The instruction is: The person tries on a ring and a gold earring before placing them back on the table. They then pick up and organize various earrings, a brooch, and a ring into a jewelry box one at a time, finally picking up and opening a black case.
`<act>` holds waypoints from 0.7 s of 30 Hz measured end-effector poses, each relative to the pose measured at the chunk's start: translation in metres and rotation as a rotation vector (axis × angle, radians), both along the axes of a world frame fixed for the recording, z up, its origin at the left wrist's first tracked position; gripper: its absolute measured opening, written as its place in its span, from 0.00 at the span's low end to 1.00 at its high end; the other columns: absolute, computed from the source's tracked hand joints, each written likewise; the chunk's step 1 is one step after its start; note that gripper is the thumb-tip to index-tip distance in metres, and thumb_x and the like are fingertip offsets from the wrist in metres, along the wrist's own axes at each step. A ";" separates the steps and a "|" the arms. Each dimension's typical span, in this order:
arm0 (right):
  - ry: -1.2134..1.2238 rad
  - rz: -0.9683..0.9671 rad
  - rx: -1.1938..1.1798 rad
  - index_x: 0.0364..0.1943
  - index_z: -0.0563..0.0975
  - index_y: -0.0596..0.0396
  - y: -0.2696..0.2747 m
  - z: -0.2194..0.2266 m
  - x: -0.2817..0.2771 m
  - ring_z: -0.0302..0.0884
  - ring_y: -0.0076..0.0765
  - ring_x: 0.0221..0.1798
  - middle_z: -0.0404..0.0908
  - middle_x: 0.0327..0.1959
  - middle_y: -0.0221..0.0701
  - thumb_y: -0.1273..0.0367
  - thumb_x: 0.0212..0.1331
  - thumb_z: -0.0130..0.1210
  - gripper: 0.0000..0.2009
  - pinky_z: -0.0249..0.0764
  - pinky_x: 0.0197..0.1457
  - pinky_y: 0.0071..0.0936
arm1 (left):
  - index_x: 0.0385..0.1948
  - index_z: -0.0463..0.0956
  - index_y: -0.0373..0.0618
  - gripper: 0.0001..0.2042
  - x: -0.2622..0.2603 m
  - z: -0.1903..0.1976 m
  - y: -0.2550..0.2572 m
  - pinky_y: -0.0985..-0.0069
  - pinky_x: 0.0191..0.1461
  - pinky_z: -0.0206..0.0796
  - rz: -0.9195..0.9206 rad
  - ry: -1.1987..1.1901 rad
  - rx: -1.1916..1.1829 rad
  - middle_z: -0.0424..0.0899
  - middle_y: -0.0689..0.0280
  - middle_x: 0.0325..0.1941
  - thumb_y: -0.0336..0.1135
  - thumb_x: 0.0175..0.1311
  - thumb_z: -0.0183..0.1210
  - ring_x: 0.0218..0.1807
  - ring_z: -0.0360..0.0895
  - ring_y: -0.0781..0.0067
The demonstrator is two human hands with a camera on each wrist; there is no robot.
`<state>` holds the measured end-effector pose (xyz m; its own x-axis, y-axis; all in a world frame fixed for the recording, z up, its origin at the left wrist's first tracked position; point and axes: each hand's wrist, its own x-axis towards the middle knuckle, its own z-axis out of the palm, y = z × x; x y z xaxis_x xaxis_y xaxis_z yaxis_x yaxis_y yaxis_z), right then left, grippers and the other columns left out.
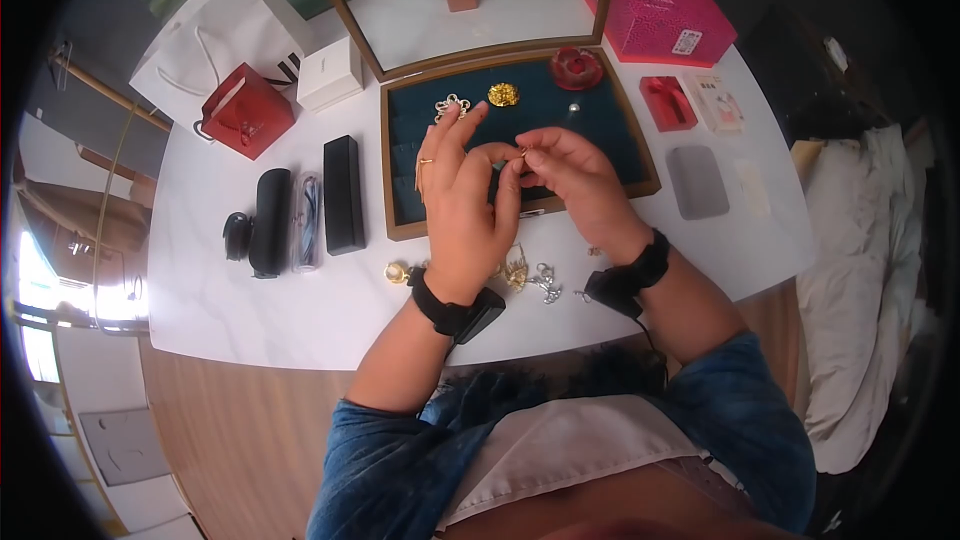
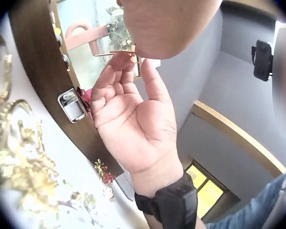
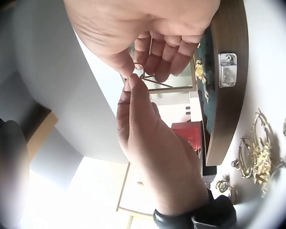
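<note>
Over the front of an open jewelry case (image 1: 400, 230) with a dark green lining, my two hands meet at the fingertips. Thumb and index finger of my left hand (image 1: 465, 195) pinch a small gold jewelry piece (image 3: 157, 82) with a thin loop and slim bars. The fingertips of my right hand (image 1: 585, 185) grip the same piece from the other side; they hide part of it. Inside the case lie a pearly brooch (image 1: 455, 105), a round gold brooch (image 1: 503, 94), a red flower ornament (image 1: 576, 69) and a pearl piece (image 1: 574, 108). Another gold piece (image 1: 421, 176) shows beside my left fingers.
Gold jewelry (image 1: 516, 270) and silver jewelry (image 1: 545, 283) lie before the case. Black cases (image 1: 343, 195), a red bag (image 1: 248, 112) and a white box (image 1: 330, 74) stand left. A pink box (image 1: 655, 10), small red box (image 1: 668, 103) and grey pad (image 1: 698, 183) sit right.
</note>
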<state>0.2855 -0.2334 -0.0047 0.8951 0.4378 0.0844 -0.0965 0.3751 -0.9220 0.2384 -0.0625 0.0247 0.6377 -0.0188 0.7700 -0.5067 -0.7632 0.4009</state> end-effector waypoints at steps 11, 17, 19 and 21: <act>-0.116 -0.064 -0.025 0.63 0.79 0.61 0.000 0.003 -0.001 0.86 0.25 0.55 0.87 0.53 0.32 0.68 0.79 0.58 0.16 0.81 0.57 0.24 | 0.40 0.87 0.45 0.07 0.004 0.000 0.002 0.53 0.69 0.68 -0.087 0.011 -0.050 0.87 0.59 0.55 0.26 0.61 0.70 0.65 0.81 0.48; -0.149 -0.040 -0.014 0.60 0.80 0.60 -0.002 -0.004 0.002 0.86 0.24 0.55 0.87 0.53 0.32 0.68 0.79 0.58 0.13 0.81 0.57 0.25 | 0.38 0.86 0.44 0.06 0.006 0.000 0.003 0.53 0.67 0.71 -0.131 0.020 -0.078 0.89 0.60 0.46 0.26 0.61 0.70 0.54 0.86 0.52; -0.151 -0.041 0.004 0.59 0.80 0.59 0.000 -0.004 0.001 0.85 0.24 0.55 0.87 0.53 0.31 0.68 0.79 0.58 0.12 0.80 0.57 0.24 | 0.38 0.85 0.44 0.06 0.007 -0.001 0.004 0.53 0.67 0.71 -0.116 0.013 -0.063 0.89 0.61 0.44 0.26 0.62 0.70 0.52 0.86 0.53; -0.160 -0.042 0.013 0.58 0.80 0.58 0.002 -0.003 0.000 0.85 0.23 0.55 0.87 0.53 0.30 0.68 0.79 0.58 0.12 0.80 0.57 0.23 | 0.39 0.85 0.45 0.05 0.008 -0.001 0.004 0.53 0.67 0.71 -0.086 -0.005 -0.044 0.89 0.62 0.42 0.26 0.63 0.69 0.51 0.87 0.54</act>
<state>0.2855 -0.2318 -0.0074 0.8872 0.3984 0.2329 0.0671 0.3879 -0.9192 0.2462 -0.0586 0.0237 0.6314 -0.0397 0.7744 -0.5719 -0.6983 0.4305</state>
